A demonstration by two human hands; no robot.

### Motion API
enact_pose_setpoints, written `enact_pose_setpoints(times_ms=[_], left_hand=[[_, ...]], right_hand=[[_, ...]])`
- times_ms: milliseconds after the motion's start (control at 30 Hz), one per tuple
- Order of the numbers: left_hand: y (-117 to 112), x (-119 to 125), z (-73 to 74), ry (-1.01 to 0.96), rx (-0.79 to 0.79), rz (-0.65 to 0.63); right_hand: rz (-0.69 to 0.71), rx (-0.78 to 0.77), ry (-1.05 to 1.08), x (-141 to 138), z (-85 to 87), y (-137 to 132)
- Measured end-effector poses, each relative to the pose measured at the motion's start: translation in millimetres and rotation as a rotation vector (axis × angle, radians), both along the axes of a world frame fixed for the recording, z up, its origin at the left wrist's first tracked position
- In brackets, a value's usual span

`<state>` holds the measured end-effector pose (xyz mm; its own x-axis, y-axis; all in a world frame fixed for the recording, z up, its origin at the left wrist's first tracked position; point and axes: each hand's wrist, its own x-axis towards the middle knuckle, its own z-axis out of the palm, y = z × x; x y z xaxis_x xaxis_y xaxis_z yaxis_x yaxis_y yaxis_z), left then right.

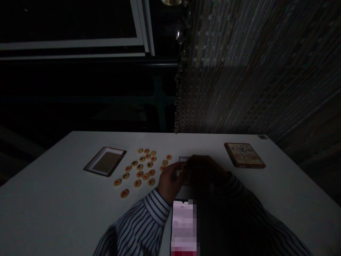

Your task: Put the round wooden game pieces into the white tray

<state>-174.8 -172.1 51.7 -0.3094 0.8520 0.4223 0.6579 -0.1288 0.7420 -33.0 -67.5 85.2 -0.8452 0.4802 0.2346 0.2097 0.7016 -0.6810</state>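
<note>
My left hand (170,182) and my right hand (204,169) meet above the middle of the white table. Both have their fingers curled inward. Whatever lies between the fingertips is too dark and too small to make out. Beneath them is a flat rectangular thing (182,158), mostly covered by the hands, with only a pale edge showing. Just left of my left hand lie several round xiangqi pieces (140,167), some with red characters, some with black, and a few showing plain faces.
An open, shallow box part (97,160) with a brown rim lies on the left of the table (64,199). A closed printed box (245,155) is at the right. Close to my forearms sits a lit phone (183,227). A strand curtain (239,64) hangs behind.
</note>
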Motion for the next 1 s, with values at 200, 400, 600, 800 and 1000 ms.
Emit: enact_pose_setpoints(times_ms=[200,400,600,800,1000], left_hand=[[0.6,1.8,1.8,-0.324,-0.058,-0.041],[2.9,2.5,0.6,-0.499,-0.092,-0.055],[3.9,2.5,0.5,-0.572,-0.089,-0.057],[4.7,0.7,1.2,-0.586,-0.075,-0.032],[5.0,2.0,7.8,-0.617,-0.047,0.016]], right_hand=[[-0.060,-0.037,0.027,0.3,1.9,-0.8],[-0.024,-0.014,0.027,-0.4,3.5,-0.5],[-0.007,-0.049,0.053,0.1,0.0,-0.1],[-0.007,0.055,0.013,-0.8,2.9,-2.2],[-0.060,0.159,0.021,-3.6,1.5,-5.5]])
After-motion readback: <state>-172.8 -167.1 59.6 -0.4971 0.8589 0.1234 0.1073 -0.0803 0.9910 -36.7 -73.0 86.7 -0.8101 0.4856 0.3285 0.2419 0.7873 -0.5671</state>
